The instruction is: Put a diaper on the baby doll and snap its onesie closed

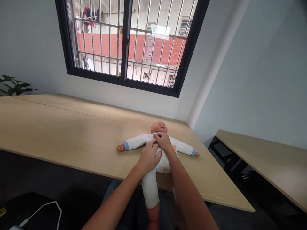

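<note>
A baby doll (159,127) lies on its back on the table, arms spread out to both sides. It wears a white shirt (139,141) with blue cuffs. My right hand (164,142) pinches the shirt just below the doll's neck, its fingertips bent together. Lower on the chest, my left hand (150,157) has its fingers curled on the cloth, the thumb apart from them. What lies right under my fingertips is hidden. One doll leg in a white legging (150,188) hangs over the table's front edge; my right forearm covers most of the other.
The light wooden table (72,134) runs far to the left and ends at a corner on the right. A second table (261,147) stands beyond a gap. A barred window (124,44) is ahead, a plant (14,86) at far left, a white cable (45,204) at lower left.
</note>
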`<state>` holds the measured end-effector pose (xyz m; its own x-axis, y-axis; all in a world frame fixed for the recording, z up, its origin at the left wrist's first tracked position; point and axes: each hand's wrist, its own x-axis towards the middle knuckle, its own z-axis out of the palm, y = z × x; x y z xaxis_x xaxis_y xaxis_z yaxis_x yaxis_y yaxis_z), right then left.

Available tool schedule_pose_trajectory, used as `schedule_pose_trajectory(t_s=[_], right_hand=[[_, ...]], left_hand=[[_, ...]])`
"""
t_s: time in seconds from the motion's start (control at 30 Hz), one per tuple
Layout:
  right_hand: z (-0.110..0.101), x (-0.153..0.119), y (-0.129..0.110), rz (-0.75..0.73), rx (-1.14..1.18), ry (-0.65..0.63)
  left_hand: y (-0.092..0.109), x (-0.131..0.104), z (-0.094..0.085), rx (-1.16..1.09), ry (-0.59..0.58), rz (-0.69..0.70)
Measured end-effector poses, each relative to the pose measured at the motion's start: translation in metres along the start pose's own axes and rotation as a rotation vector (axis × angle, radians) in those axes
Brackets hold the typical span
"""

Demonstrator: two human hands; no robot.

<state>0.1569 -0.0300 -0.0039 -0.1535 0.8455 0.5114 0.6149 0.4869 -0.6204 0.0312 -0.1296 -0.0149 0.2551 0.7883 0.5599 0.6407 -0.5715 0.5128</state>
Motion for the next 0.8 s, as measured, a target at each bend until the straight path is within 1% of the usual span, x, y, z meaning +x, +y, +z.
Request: schedule_pose_trajectory(t_s=[0.17,0.4,0.6,0.8], right_hand=[[-0.001,-0.001,-0.004,0.015,-0.009,0.000],[-0.003,-0.002,-0.011,0.047,-0.030,-0.008],[-0.005,-0.003,-0.011,0.040,-0.027,-0.004],[-0.004,-0.003,-0.008,0.024,-0.026,-0.005]], left_hand=[[0.002,-0.001,-0.003,-0.010,-0.002,-0.026],[0.000,-0.001,0.001,-0.009,-0.006,-0.016],[0.001,0.000,0.000,-0.028,-0.006,-0.013],[-0.001,0.000,0.000,-0.061,-0.021,-0.042]])
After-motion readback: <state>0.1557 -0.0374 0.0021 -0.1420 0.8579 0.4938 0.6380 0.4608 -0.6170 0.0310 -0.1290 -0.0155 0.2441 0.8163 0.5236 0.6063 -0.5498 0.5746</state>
